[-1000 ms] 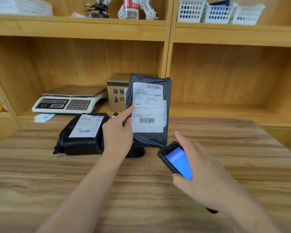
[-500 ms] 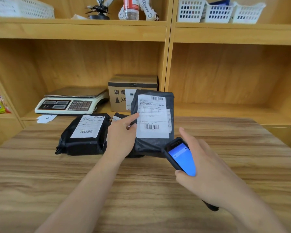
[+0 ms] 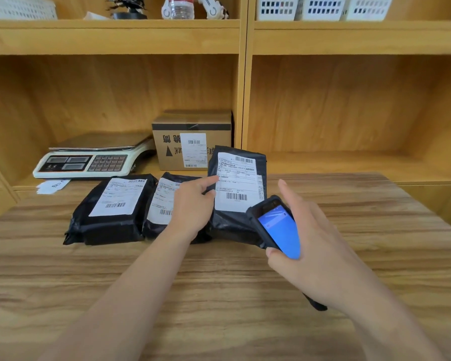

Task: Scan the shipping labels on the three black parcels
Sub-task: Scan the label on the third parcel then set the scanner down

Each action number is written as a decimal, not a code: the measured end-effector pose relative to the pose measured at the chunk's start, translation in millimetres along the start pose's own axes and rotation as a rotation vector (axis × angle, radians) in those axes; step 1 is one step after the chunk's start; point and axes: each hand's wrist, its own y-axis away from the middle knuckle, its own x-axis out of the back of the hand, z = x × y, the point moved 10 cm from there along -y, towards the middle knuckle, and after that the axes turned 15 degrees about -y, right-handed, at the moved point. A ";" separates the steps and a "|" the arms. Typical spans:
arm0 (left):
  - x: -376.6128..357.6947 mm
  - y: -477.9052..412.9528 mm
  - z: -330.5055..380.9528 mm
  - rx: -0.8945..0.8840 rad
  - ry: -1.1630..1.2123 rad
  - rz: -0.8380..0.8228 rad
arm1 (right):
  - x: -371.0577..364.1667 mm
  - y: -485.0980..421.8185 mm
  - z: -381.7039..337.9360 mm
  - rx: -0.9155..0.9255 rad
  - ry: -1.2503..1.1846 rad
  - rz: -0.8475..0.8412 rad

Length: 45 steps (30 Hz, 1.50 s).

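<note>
Three black parcels with white shipping labels lie side by side on the wooden table (image 3: 219, 308). The left parcel (image 3: 110, 212) lies flat. My left hand partly covers the middle parcel (image 3: 159, 204). The right parcel (image 3: 236, 191) is tilted up with its label facing me, and my left hand (image 3: 193, 207) grips its left edge, forefinger on the label. My right hand (image 3: 315, 259) holds a black handheld scanner (image 3: 277, 225) with a lit blue screen, its top end just below that label's barcode.
A white electronic scale (image 3: 94, 158) and a labelled cardboard box (image 3: 192, 142) stand on the shelf behind the parcels. A slip of paper (image 3: 52, 185) lies by the scale. White baskets (image 3: 323, 7) and a bottle (image 3: 180, 6) sit on the upper shelf.
My left hand has lowered the right parcel from nearly upright toward the table. The scanner in my right hand has moved up closer to its label.
</note>
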 end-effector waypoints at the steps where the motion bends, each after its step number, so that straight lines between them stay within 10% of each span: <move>1: -5.2 -3.5 0.7 -0.001 -0.002 -0.013 | 1.9 -0.4 2.4 -0.007 -0.001 0.007; 26: -41.9 -32.9 -21.1 0.087 -0.316 -0.143 | 12.6 -11.6 26.1 -0.061 -0.074 0.082; 45: -4.1 -5.0 20.6 -0.218 -0.416 0.036 | 18.8 -17.0 50.0 -0.126 0.008 0.178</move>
